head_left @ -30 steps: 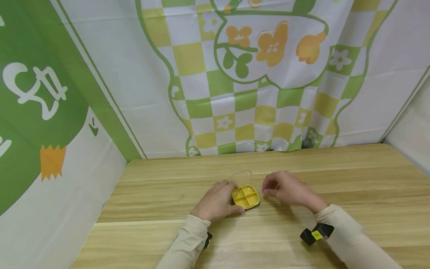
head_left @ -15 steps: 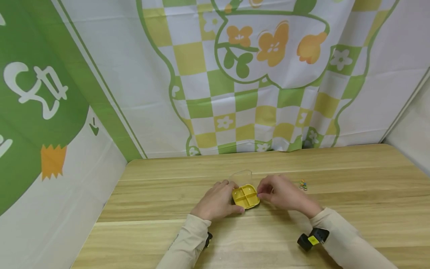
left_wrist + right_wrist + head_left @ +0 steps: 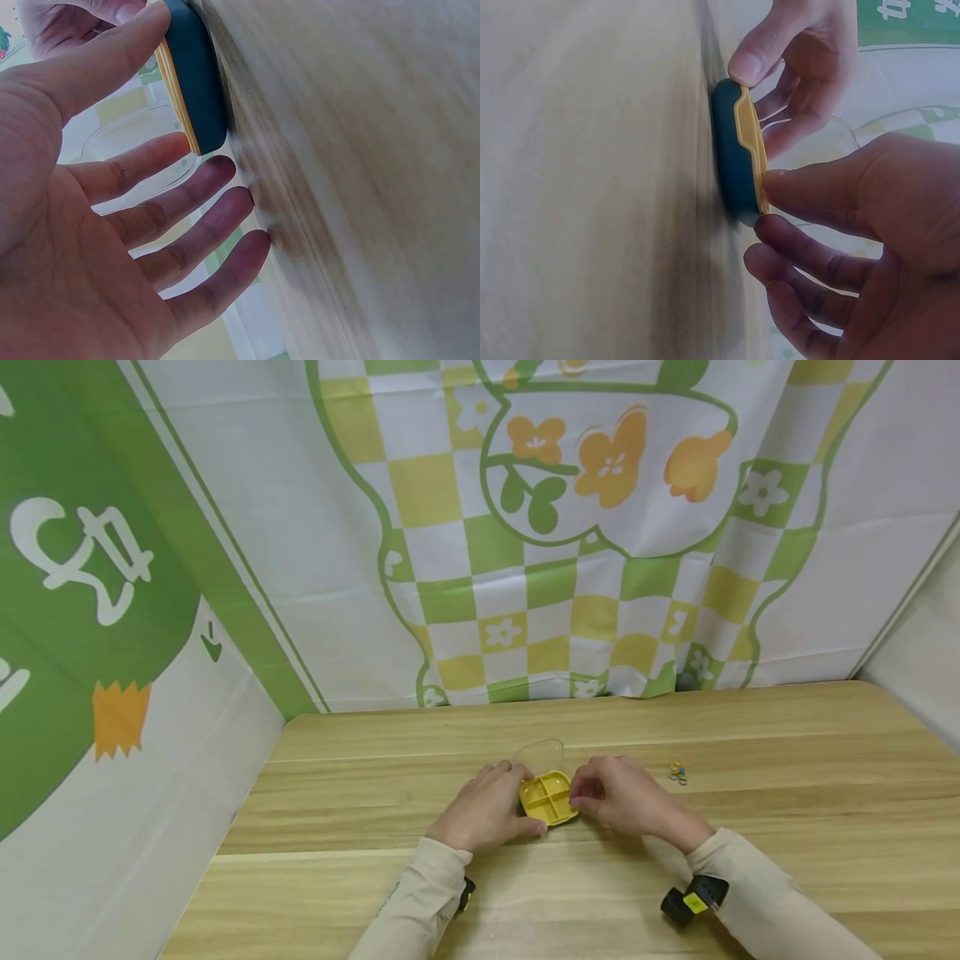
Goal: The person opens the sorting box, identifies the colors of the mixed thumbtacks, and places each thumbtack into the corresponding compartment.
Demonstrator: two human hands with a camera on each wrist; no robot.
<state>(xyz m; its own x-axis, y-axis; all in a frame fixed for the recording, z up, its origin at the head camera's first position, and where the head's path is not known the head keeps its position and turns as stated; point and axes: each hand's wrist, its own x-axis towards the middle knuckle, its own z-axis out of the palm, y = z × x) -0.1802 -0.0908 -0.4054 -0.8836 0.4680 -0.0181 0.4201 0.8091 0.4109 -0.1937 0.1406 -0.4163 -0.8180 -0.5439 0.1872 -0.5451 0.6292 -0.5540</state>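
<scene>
A small pill box (image 3: 550, 797) lies on the table with its clear lid (image 3: 542, 752) raised at the back. Its yellow inside has a cross divider, and the outer shell (image 3: 733, 154) looks dark teal in the wrist views. My left hand (image 3: 483, 810) holds the box from the left, thumb at the front edge and index finger at the back; its other fingers stay extended. At the box's right edge, my right hand (image 3: 626, 799) pinches a tiny purplish piece, mostly hidden by the fingertips. In the right wrist view, that thumb (image 3: 817, 187) touches the yellow rim.
Several tiny coloured pieces (image 3: 678, 772) lie in a small cluster to the right of my right hand. Behind the wooden table (image 3: 375, 893) hangs a green, yellow and white patterned cloth (image 3: 540, 568).
My right hand has moved left to the box's right edge, carrying the tiny piece. The small cluster on the right has come into full view. The left hand and box stay put.
</scene>
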